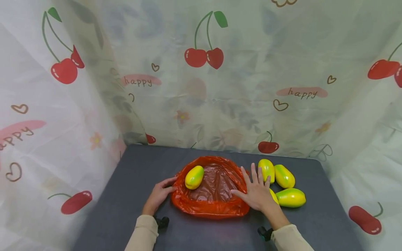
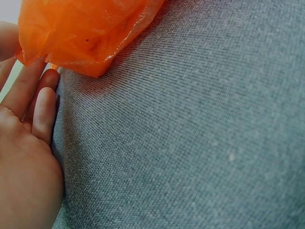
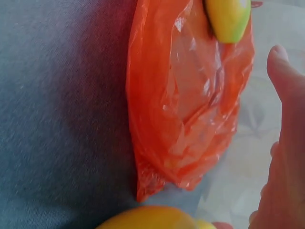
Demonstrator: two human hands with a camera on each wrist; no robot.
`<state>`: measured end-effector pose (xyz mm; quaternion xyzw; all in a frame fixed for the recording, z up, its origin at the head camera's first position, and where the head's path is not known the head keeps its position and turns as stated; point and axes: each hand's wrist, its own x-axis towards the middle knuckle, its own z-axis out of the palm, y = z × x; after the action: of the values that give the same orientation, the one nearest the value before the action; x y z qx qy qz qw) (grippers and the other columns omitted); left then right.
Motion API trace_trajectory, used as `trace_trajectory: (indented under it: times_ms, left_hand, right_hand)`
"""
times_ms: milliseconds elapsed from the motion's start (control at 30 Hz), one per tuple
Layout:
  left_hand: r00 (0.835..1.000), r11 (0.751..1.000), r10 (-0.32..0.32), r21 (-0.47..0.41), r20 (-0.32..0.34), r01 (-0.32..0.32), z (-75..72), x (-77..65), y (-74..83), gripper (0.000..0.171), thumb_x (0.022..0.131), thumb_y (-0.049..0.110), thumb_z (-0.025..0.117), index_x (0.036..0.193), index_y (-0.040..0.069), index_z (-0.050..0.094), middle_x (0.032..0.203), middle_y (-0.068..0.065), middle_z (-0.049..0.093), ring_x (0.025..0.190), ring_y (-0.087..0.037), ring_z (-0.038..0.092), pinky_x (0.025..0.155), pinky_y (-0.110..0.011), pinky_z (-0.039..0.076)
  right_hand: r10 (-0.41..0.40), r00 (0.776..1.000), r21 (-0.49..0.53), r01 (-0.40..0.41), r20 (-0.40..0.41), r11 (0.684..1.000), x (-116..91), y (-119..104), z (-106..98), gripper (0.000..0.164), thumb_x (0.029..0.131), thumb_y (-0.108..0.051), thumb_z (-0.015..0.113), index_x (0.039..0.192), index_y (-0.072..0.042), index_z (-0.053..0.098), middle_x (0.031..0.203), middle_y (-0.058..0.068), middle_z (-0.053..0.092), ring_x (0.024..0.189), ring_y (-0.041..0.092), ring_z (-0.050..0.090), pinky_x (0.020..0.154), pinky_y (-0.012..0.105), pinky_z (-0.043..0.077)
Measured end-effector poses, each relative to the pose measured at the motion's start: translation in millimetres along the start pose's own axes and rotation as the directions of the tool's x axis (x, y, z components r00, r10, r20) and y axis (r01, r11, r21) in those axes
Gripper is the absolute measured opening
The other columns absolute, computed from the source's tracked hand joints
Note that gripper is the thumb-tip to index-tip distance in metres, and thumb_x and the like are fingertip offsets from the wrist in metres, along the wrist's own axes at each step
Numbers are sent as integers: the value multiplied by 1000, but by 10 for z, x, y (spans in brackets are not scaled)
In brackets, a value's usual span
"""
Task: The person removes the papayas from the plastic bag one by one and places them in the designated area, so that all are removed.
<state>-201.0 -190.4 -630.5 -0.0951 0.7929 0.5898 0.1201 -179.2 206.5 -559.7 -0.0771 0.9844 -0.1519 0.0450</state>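
A red plastic bag lies spread on the table with its mouth facing up and its rim rolled outward. Inside it, toward the left, rests one glossy yellow-green papaya. My left hand is at the bag's left edge; in the left wrist view, its thumb and fingers pinch the orange-looking plastic. With fingers spread, my right hand hovers at the bag's right rim and holds nothing. Just beyond that hand lie several more papayas, one partly hidden behind it.
The dark grey table has a back edge against a hanging curtain printed with cherries and hearts. More curtain hangs at both sides. The papayas sit close together at the table's right.
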Motion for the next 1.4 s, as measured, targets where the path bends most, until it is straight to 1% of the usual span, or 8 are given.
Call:
trace_trajectory:
  times_ms: [133, 433, 567, 667, 833, 1067, 1200, 1400]
  left_hand:
    - [1000, 1000, 1, 0, 7, -1, -4, -13, 3, 43, 94, 22, 69, 136, 28, 66, 151, -5, 58, 147, -33, 45, 122, -59, 33]
    - [1000, 1000, 2, 11, 5, -2, 0, 4, -13, 42, 94, 24, 70, 136, 30, 66, 151, -4, 57, 148, -33, 43, 123, -60, 31]
    - [1000, 1000, 6, 9, 8, -6, 7, 10, -21, 42, 94, 24, 69, 136, 29, 67, 151, -4, 57, 148, -33, 44, 123, -59, 31]
    - [1000, 1000, 8, 3, 6, -8, -1, 7, -17, 42, 94, 22, 70, 135, 29, 67, 150, -4, 59, 147, -32, 45, 122, -59, 32]
    - [1000, 1000, 14, 4, 2, -14, -14, 9, -8, 43, 93, 20, 70, 135, 29, 67, 146, -3, 61, 144, -30, 48, 122, -57, 35]
    - [1000, 1000, 9, 3, -8, -9, -11, 10, -7, 41, 93, 20, 72, 133, 27, 69, 119, -1, 73, 124, -24, 61, 118, -55, 41]
    - [1000, 1000, 5, -2, -8, -5, -12, 11, -8, 40, 93, 21, 72, 132, 28, 69, 120, -1, 73, 122, -23, 62, 118, -54, 42]
    - [1000, 1000, -5, -12, -5, 5, -18, 19, -10, 39, 93, 25, 72, 132, 29, 69, 120, -1, 72, 120, -22, 62, 117, -53, 43]
  right_hand:
    - [-33, 999, 5, 33, -2, 999, 54, -85, 46, 103, 87, -76, 56, 165, -25, 15, 173, 18, -5, 157, 52, -8, 115, 82, -3]
    - [-66, 997, -2, 67, 38, 998, 175, -317, 109, 106, 84, -82, 52, 165, -27, 13, 174, 12, -8, 158, 48, -8, 119, 78, -3]
    - [-92, 994, -5, 92, 51, 996, 214, -426, 124, 105, 84, -83, 50, 165, -27, 13, 173, 11, -10, 159, 47, -5, 120, 77, -2]
    - [-114, 993, 2, 114, 39, 994, 249, -510, 156, 104, 85, -82, 52, 165, -27, 14, 174, 12, -7, 159, 48, 0, 120, 78, 2]
    - [-163, 987, 45, 162, 15, 986, 310, -618, 223, 103, 84, -78, 58, 165, -27, 18, 174, 14, 1, 159, 47, 4, 120, 78, 9]
    - [-187, 981, 172, 177, 49, 969, 429, -761, 259, 106, 83, -75, 63, 165, -26, 17, 173, 15, 3, 159, 46, 7, 121, 74, 15]
    - [-216, 974, 236, 195, 67, 952, 509, -854, 278, 106, 83, -72, 66, 165, -25, 17, 173, 14, 3, 158, 46, 10, 121, 73, 17]
    - [-242, 965, 284, 205, 103, 937, 615, -1016, 302, 106, 81, -71, 69, 164, -26, 20, 172, 12, 7, 157, 42, 15, 119, 68, 31]
